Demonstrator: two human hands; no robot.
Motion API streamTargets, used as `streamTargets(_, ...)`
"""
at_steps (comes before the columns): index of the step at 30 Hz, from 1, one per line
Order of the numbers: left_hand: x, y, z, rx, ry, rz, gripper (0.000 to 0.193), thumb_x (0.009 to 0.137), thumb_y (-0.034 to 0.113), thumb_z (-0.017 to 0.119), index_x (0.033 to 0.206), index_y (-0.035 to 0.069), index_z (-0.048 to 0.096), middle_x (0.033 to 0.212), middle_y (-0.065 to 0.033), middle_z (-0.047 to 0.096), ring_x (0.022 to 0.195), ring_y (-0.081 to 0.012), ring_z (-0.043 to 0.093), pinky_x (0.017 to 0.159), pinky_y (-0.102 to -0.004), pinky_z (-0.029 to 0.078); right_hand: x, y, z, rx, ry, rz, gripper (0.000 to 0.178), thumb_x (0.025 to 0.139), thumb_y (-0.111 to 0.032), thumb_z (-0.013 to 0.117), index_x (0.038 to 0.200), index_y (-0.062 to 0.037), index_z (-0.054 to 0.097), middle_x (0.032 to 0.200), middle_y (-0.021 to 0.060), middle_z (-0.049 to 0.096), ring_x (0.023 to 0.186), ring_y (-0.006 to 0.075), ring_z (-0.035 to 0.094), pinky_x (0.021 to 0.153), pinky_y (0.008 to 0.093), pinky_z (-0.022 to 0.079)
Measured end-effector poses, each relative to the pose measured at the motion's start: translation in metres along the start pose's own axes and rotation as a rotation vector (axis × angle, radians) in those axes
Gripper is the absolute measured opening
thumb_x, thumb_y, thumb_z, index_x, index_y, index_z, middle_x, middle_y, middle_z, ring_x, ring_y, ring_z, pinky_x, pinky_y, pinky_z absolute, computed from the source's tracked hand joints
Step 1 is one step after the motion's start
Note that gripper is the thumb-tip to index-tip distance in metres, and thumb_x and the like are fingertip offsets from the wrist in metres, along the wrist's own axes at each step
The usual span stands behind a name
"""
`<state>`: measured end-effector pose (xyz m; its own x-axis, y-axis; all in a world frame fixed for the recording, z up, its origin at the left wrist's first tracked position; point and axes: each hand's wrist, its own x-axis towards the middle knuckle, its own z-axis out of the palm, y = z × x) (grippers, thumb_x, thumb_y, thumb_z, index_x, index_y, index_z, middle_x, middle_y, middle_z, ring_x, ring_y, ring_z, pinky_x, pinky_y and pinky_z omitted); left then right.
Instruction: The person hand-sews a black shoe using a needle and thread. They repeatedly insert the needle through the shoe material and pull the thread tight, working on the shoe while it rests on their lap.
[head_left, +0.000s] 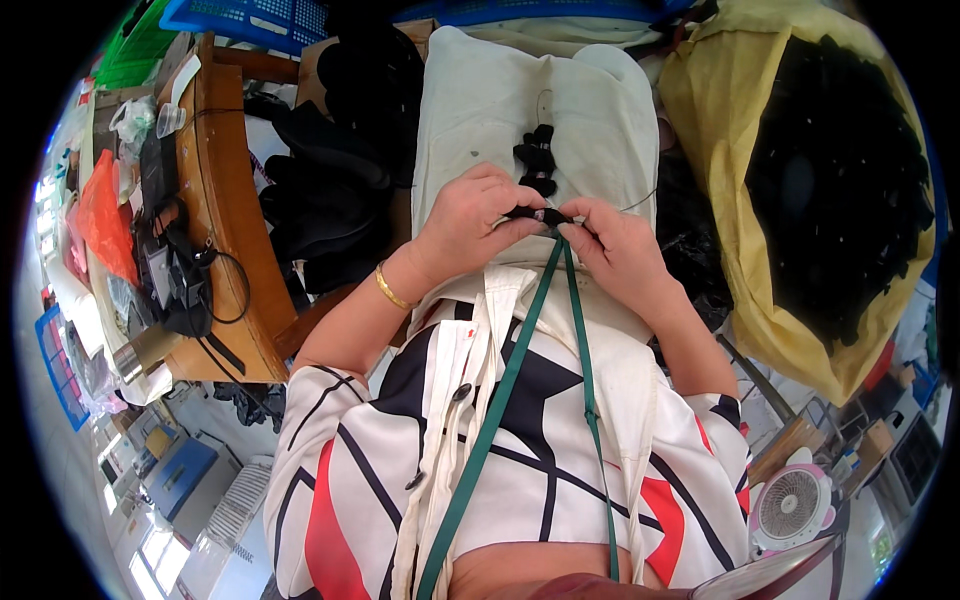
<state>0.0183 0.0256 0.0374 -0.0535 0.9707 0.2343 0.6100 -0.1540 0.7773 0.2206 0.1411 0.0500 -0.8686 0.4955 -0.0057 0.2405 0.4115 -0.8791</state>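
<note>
While pinching a small black piece (552,216) with both left hand (470,220) and right hand (615,245), holds its long axis crosswise, left to right, dipping slightly rightward. Grips it above a white cloth (475,110), beside a green strap (497,405) and just short of a row of black lumps (537,157).

Blk pc (541,214) looks matt cloth, brn table (222,190) smooth wood.
</note>
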Motion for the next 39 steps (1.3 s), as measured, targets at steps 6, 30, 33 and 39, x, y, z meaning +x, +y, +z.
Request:
streamTargets(6,0.001,0.011,-0.001,-0.209,-0.002,-0.226,0.022,0.079,0.009,0.079,0.098,0.004,0.069,0.089,-0.0050,0.068,0.080,-0.0170,0.061,0.072,-0.0275,0.049,-0.004,0.005,0.009,0.270,0.045,0.223,0.014,0.094,-0.010,0.062,0.106,-0.0025,0.061,0.067,0.0045,0.060,0.056,0.0129,0.057,0.053,0.0267,0.045)
streamTargets(30,-0.014,0.001,0.010,-0.510,-0.050,-0.396,0.013,0.085,0.000,0.073,0.093,0.002,0.064,0.085,0.0011,0.065,0.077,-0.0067,0.058,0.068,-0.0214,0.048,0.008,0.017,0.012,-0.094,0.066,-0.316,0.021,0.076,-0.001,0.070,0.096,-0.0045,0.067,0.080,0.0082,0.057,0.076,0.0247,0.059,0.062,0.0337,0.048)
streamTargets(33,-0.021,-0.009,0.017,-0.754,-0.083,-0.643,0.014,0.087,0.002,0.072,0.098,0.003,0.064,0.087,0.0017,0.064,0.077,-0.0055,0.057,0.068,-0.0199,0.048,0.008,0.022,0.019,-0.223,0.130,-0.587,0.027,0.069,-0.001,0.070,0.095,-0.0065,0.067,0.077,0.0070,0.055,0.074,0.0247,0.058,0.060,0.0345,0.048)
streamTargets(39,-0.019,-0.002,0.018,-0.681,-0.012,-0.537,0.021,0.088,0.007,0.072,0.108,0.004,0.066,0.090,0.0002,0.064,0.085,-0.0068,0.057,0.075,-0.0211,0.047,0.000,0.020,0.015,-0.170,0.111,-0.429,0.026,0.075,0.000,0.068,0.101,-0.0045,0.067,0.075,0.0067,0.056,0.073,0.0245,0.059,0.061,0.0322,0.050)
